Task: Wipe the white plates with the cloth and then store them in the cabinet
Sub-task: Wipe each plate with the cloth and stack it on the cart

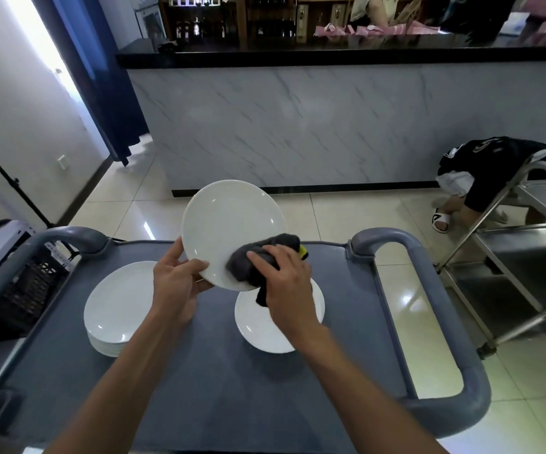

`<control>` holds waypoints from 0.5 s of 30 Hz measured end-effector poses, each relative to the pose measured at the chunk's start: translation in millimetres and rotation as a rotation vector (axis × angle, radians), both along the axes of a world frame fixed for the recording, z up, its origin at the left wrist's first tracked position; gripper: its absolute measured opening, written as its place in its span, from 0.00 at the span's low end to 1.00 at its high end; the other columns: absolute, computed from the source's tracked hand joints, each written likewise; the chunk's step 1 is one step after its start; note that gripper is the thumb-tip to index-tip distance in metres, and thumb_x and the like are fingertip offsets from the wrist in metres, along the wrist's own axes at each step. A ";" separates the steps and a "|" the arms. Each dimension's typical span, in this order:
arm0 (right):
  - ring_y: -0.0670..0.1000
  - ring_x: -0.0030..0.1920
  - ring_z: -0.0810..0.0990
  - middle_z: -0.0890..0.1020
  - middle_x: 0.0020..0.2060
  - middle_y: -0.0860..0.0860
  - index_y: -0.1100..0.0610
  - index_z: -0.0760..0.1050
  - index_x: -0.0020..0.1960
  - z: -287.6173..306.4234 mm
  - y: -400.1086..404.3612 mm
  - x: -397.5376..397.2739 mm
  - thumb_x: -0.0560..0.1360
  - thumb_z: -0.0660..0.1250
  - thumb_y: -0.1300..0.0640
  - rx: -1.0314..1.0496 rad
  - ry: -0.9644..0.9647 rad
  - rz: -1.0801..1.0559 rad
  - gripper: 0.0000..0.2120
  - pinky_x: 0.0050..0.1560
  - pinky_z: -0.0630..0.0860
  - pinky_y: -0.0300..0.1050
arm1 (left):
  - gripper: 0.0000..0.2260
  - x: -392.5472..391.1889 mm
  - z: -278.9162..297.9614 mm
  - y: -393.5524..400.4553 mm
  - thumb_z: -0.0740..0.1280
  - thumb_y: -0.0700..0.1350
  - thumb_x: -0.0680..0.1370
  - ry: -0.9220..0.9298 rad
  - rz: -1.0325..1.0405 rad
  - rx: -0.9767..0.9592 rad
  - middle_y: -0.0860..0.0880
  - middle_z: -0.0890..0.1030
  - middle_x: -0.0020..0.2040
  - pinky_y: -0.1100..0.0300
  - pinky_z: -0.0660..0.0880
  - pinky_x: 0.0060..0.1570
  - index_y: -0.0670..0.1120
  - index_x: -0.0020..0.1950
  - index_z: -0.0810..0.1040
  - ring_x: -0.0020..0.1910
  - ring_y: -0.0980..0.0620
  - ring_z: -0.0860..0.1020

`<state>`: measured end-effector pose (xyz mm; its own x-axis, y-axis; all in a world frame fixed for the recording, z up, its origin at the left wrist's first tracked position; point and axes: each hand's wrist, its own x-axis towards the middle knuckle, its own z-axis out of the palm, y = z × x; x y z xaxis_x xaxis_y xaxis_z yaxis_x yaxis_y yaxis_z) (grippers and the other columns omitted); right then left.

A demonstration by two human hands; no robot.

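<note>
My left hand grips the lower left rim of a white plate, held tilted above the grey cart. My right hand presses a dark grey cloth with a yellow tag against the plate's lower right face. On the cart's left sits a stack of several white plates. Another white plate lies on the cart below my right hand, partly hidden by it.
A marble-fronted counter with a black top stands ahead. A steel rack is at the right, with a seated person's leg and sandal beside it. A black crate and a tripod leg are on the left.
</note>
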<state>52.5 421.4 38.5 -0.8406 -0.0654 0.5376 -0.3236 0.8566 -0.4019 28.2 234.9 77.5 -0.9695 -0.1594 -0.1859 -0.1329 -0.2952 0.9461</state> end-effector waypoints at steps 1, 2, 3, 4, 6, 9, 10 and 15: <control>0.62 0.64 0.76 0.79 0.62 0.56 0.52 0.79 0.66 -2.6 -5.7 5.0 0.66 0.71 0.72 -0.002 0.002 0.024 0.31 0.52 0.74 0.58 | 0.28 0.0 0.0 1.6 0.62 0.26 0.75 0.006 -0.004 -0.008 0.45 0.86 0.50 0.47 0.83 0.43 0.51 0.68 0.78 0.46 0.41 0.83; 0.61 0.64 0.76 0.79 0.62 0.56 0.51 0.78 0.67 -4.8 -11.4 9.6 0.66 0.71 0.71 -0.003 0.000 0.050 0.32 0.52 0.74 0.58 | 0.28 0.1 0.2 2.8 0.62 0.26 0.75 0.013 -0.009 -0.017 0.45 0.86 0.50 0.46 0.84 0.42 0.52 0.67 0.79 0.45 0.41 0.84; 0.60 0.65 0.75 0.78 0.63 0.56 0.50 0.77 0.68 -6.7 -16.6 13.6 0.66 0.72 0.69 -0.007 -0.003 0.073 0.32 0.52 0.74 0.57 | 0.27 -0.2 0.3 3.5 0.62 0.27 0.76 0.019 -0.014 -0.023 0.45 0.86 0.49 0.47 0.84 0.41 0.53 0.65 0.79 0.44 0.42 0.84; 0.60 0.66 0.75 0.78 0.64 0.55 0.50 0.76 0.69 -8.3 -20.6 16.9 0.66 0.72 0.67 -0.011 -0.002 0.090 0.32 0.52 0.74 0.56 | 0.26 -0.7 0.7 3.7 0.62 0.27 0.76 0.023 -0.019 -0.023 0.45 0.86 0.48 0.50 0.83 0.37 0.55 0.63 0.80 0.41 0.45 0.84; 0.58 0.66 0.74 0.78 0.64 0.54 0.49 0.76 0.69 -11.7 -25.3 21.1 0.67 0.73 0.67 -0.012 0.018 0.113 0.32 0.54 0.73 0.55 | 0.25 -1.9 2.5 2.4 0.62 0.28 0.76 0.020 -0.016 -0.018 0.45 0.85 0.44 0.58 0.80 0.29 0.56 0.58 0.82 0.32 0.51 0.82; 0.58 0.68 0.73 0.77 0.65 0.54 0.49 0.76 0.68 -17.0 -22.5 24.5 0.68 0.73 0.68 0.011 0.055 0.148 0.31 0.57 0.71 0.53 | 0.24 -3.4 2.3 -4.0 0.62 0.28 0.76 0.012 -0.006 -0.008 0.45 0.85 0.46 0.57 0.80 0.30 0.55 0.59 0.82 0.33 0.50 0.81; 0.58 0.68 0.73 0.77 0.65 0.54 0.49 0.76 0.68 -18.3 -18.7 24.6 0.68 0.72 0.67 0.022 0.063 0.150 0.30 0.57 0.70 0.53 | 0.24 -3.3 1.6 -6.6 0.63 0.28 0.76 0.012 -0.008 -0.005 0.45 0.85 0.48 0.53 0.82 0.33 0.54 0.61 0.82 0.37 0.47 0.83; 0.60 0.66 0.74 0.78 0.64 0.55 0.51 0.78 0.66 -20.5 9.9 13.7 0.68 0.72 0.70 0.050 0.051 0.045 0.29 0.54 0.71 0.54 | 0.23 0.8 -3.9 -17.5 0.64 0.29 0.75 -0.014 -0.020 -0.017 0.46 0.85 0.50 0.43 0.82 0.46 0.54 0.57 0.84 0.46 0.40 0.82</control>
<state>66.2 431.3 18.0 -0.8076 -0.1307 0.5750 -0.3817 0.8591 -0.3409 29.0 217.4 73.6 -0.9700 -0.1429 -0.1966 -0.1515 -0.2767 0.9489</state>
